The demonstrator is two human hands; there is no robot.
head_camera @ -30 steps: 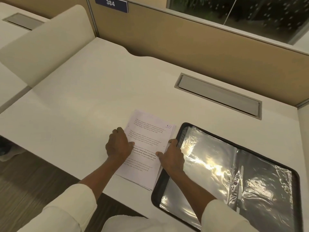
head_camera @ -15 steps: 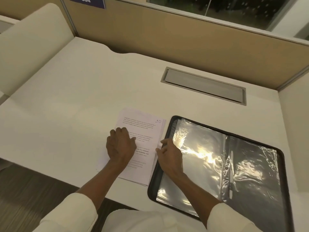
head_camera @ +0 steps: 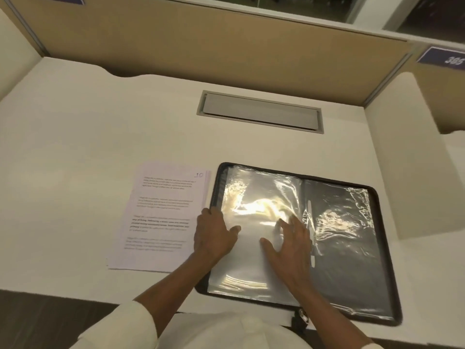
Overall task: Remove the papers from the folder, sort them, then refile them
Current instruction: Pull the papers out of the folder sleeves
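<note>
A black zip folder (head_camera: 382,222) lies open on the white desk, its clear plastic sleeves (head_camera: 254,205) shining under the light. To its left rests a stack of printed papers (head_camera: 163,210), the top sheet marked "10" in its corner. My left hand (head_camera: 214,235) lies flat on the folder's left edge, fingers spread, touching the sleeve and the papers' right margin. My right hand (head_camera: 289,243) presses flat on the left-hand sleeve near the spine, fingers apart. Neither hand holds anything.
A grey cable hatch (head_camera: 259,112) is set into the desk (head_camera: 75,147) behind the folder. A tan partition (head_camera: 201,39) closes the back and a white side divider (head_camera: 402,159) stands at the right. The folder's near edge overhangs the desk front by my lap.
Both hands left the paper stack and moved right onto the folder's left sleeve. The camera view swung right, so the papers now lie uncovered.
</note>
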